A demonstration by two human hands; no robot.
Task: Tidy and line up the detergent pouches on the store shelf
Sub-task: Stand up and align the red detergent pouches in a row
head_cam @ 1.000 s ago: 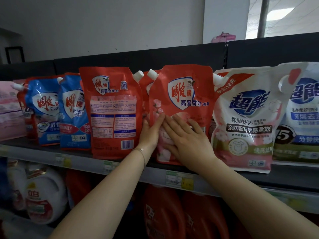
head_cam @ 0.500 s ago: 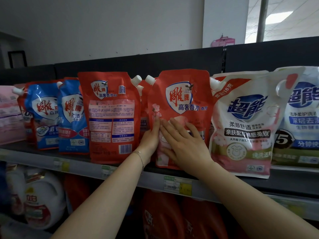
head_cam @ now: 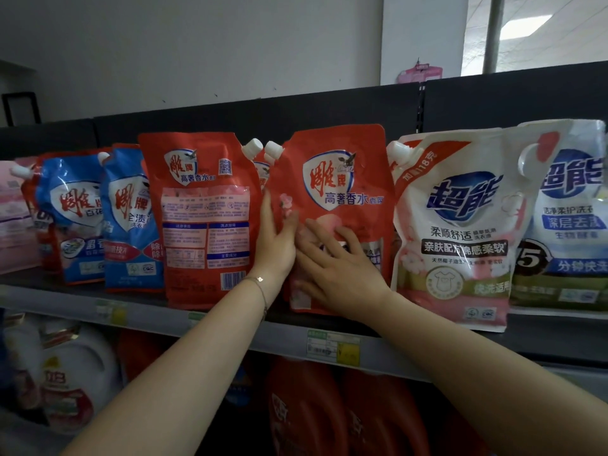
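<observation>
My left hand [head_cam: 276, 245] stands edge-on, fingers straight, against the left side of the front-facing red pouch [head_cam: 345, 179], with the thumb lying on its face. My right hand [head_cam: 339, 268] lies flat on the lower front, fingers spread and pointing to 10 o'clock. Neither hand curls round anything, and the two sit side by side, almost meeting at the left thumb. Together they cover much of the lower label, and my right wrist hides the bottom right corner.

The pouch stands upright on the shelf [head_cam: 230, 327], its white cap [head_cam: 273, 149] at 12 o'clock from my left hand. In the gap just left of that cap only a strip of a rear red pouch [head_cam: 263, 174] shows.

At 9 o'clock, just beside my left hand, a back-turned red pouch [head_cam: 204, 218] shows its printed panel and barcode. Further toward 9 o'clock stand two blue pouches [head_cam: 131, 218], overlapping, then pink packs [head_cam: 16, 212] cut off by the frame edge. At 3 o'clock a white pouch [head_cam: 460, 225] touches the red one, and past it a white and blue pouch [head_cam: 572, 225] is cut off at the edge. Every pouch is opaque and capped, so I cannot see what is inside.

At 6 o'clock, below a blurred price tag [head_cam: 332, 348], red jugs [head_cam: 306, 409] and a white jug [head_cam: 72, 373] sit in dim shadow, their labels too soft to read
</observation>
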